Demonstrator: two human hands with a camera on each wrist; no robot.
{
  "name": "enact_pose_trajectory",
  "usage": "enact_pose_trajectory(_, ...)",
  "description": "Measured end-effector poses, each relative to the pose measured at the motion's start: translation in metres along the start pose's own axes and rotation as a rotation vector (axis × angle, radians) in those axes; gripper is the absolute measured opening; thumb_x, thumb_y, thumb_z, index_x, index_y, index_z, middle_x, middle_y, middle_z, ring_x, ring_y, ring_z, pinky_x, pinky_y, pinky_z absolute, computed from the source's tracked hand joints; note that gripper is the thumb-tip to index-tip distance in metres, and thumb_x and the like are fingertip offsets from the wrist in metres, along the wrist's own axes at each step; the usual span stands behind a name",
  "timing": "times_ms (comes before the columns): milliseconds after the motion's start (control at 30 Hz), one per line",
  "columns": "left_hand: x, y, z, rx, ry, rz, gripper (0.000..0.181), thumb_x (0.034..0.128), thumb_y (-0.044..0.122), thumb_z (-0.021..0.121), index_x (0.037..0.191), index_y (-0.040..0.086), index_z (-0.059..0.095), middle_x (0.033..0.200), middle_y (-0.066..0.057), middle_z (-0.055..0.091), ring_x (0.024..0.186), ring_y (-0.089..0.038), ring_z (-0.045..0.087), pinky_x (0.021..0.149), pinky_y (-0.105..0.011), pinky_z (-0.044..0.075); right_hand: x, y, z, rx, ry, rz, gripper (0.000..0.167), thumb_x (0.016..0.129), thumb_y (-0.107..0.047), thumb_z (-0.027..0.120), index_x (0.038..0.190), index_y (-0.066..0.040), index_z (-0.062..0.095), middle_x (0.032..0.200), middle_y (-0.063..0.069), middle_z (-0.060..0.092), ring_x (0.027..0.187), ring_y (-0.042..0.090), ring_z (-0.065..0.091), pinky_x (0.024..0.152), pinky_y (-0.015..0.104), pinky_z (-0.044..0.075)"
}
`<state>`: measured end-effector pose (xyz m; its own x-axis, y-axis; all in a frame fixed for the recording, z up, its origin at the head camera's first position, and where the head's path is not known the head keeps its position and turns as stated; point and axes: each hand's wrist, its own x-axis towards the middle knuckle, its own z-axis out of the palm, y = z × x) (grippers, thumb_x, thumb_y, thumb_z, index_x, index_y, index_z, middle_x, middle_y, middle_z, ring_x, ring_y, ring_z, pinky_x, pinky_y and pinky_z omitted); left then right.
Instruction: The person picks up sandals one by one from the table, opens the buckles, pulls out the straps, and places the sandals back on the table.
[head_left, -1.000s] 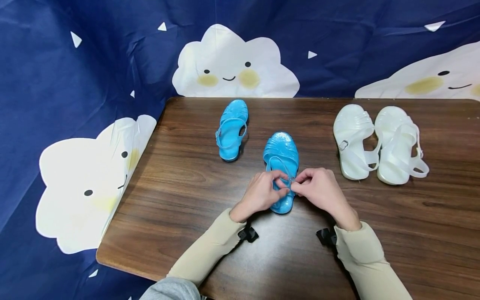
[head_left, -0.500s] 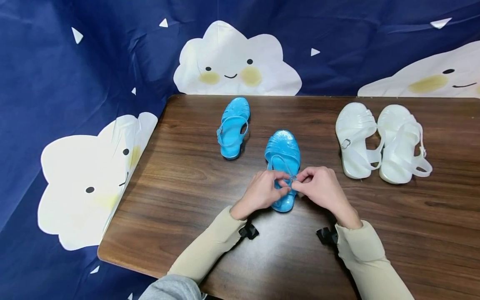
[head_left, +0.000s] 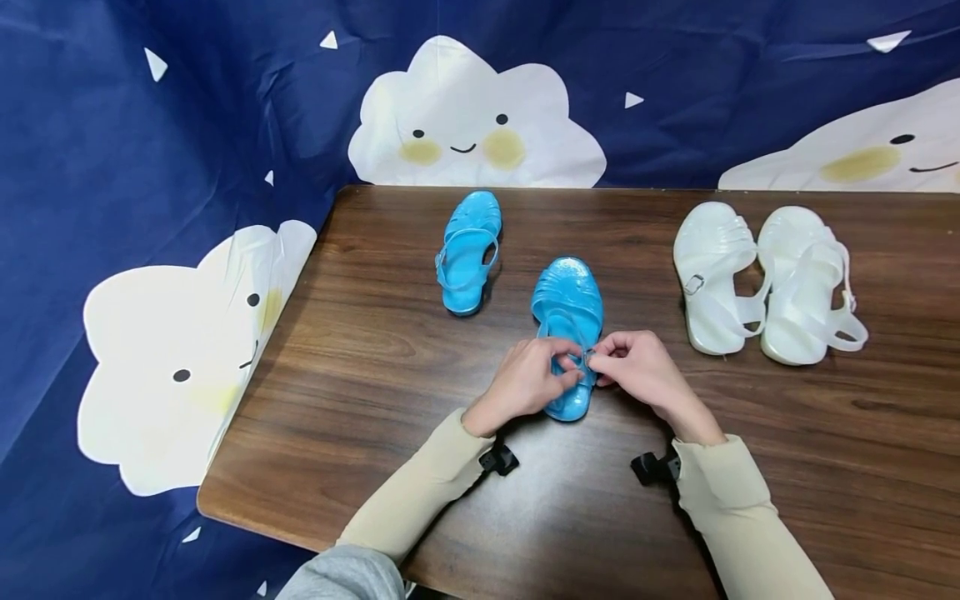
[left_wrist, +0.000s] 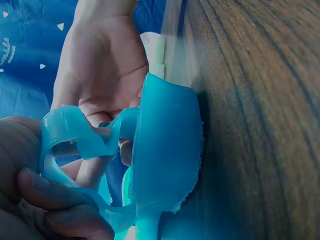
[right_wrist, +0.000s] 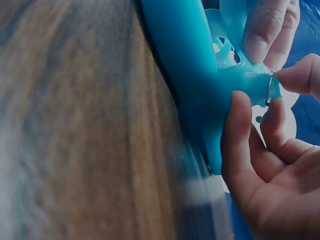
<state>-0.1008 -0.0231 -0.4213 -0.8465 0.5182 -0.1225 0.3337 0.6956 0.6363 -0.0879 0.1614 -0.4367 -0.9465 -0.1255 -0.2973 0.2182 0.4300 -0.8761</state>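
A glossy blue jelly sandal (head_left: 567,287) lies on the table, toe pointing away from me. My left hand (head_left: 527,382) reaches over its heel from the left and pinches the ankle strap (left_wrist: 65,127). From the right side, my right hand (head_left: 645,371) holds the strap end at the small metal buckle (right_wrist: 270,89) between thumb and fingertips. In the left wrist view the strap stands up in a loop beside the heel. Whether the strap end is through the buckle I cannot tell. A matching blue sandal (head_left: 467,271) lies farther back on the left, apart from both hands.
A pair of white jelly sandals (head_left: 708,321) sits side by side at the back right of the brown wooden table (head_left: 360,367). Behind the table hangs a dark blue cloth (head_left: 247,100) with printed clouds. The table's left edge runs down near my left sleeve (head_left: 416,492).
My right fingers have shifted slightly at the buckle, and the strap loop has changed shape a little. The left hand keeps its hold. The head view has tilted slightly downward.
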Motion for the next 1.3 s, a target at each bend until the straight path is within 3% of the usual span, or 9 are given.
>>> enact_pose_trajectory(267, 0.000, 0.000, 0.000, 0.007, 0.001, 0.004, 0.025, 0.0892, 0.024, 0.069, 0.113, 0.015, 0.070, 0.088, 0.009, 0.070, 0.063, -0.001, 0.053, 0.060, -0.015, 0.040, 0.004, 0.005, -0.002, 0.141, -0.055, 0.031, 0.024, 0.089, -0.014, 0.063, 0.095, 0.009, 0.064, 0.080, -0.002, 0.064, 0.068, 0.006, 0.061, 0.066, 0.027, 0.058)
enact_pose_trajectory(400, 0.000, -0.002, 0.000, 0.000, -0.003, -0.002, 0.026, 0.0892, 0.023, 0.069, 0.114, 0.013, 0.070, 0.087, 0.008, 0.070, 0.064, -0.001, 0.054, 0.062, -0.015, 0.041, 0.002, 0.004, -0.007, 0.199, -0.112, 0.025, 0.031, 0.090, -0.018, 0.067, 0.101, 0.011, 0.064, 0.086, 0.000, 0.067, 0.074, 0.006, 0.063, 0.070, 0.029, 0.058)
enact_pose_trajectory(567, 0.001, -0.002, -0.001, -0.004, -0.011, -0.010, 0.026, 0.0891, 0.024, 0.069, 0.113, 0.012, 0.070, 0.085, 0.009, 0.069, 0.067, -0.001, 0.054, 0.066, -0.015, 0.042, -0.002, 0.000, -0.014, 0.178, -0.148, 0.031, 0.033, 0.090, -0.016, 0.069, 0.109, 0.010, 0.064, 0.103, 0.012, 0.069, 0.079, 0.008, 0.068, 0.074, 0.032, 0.059)
enact_pose_trajectory(733, 0.001, -0.003, -0.001, -0.008, -0.020, -0.018, 0.026, 0.0892, 0.024, 0.069, 0.112, 0.012, 0.070, 0.085, 0.010, 0.068, 0.067, -0.001, 0.054, 0.066, -0.015, 0.041, -0.004, -0.003, -0.013, 0.131, -0.148, 0.040, 0.032, 0.089, -0.015, 0.070, 0.110, 0.008, 0.064, 0.105, 0.016, 0.069, 0.078, 0.010, 0.069, 0.074, 0.032, 0.059)
enact_pose_trajectory(1033, 0.001, -0.003, -0.001, 0.002, -0.014, -0.004, 0.027, 0.0894, 0.023, 0.069, 0.114, 0.012, 0.069, 0.087, 0.008, 0.069, 0.067, -0.002, 0.055, 0.065, -0.015, 0.042, -0.002, 0.001, -0.012, 0.178, -0.185, 0.017, 0.033, 0.091, -0.016, 0.067, 0.108, 0.012, 0.060, 0.094, 0.007, 0.067, 0.078, 0.005, 0.064, 0.073, 0.026, 0.058)
enact_pose_trajectory(1300, 0.000, -0.003, -0.001, 0.021, -0.001, 0.004, 0.026, 0.0895, 0.025, 0.069, 0.113, 0.014, 0.070, 0.088, 0.009, 0.071, 0.077, -0.002, 0.060, 0.072, -0.018, 0.046, 0.000, 0.004, -0.014, 0.222, -0.231, 0.044, 0.033, 0.094, -0.017, 0.063, 0.112, 0.011, 0.058, 0.095, 0.001, 0.063, 0.084, 0.009, 0.061, 0.079, 0.025, 0.056)
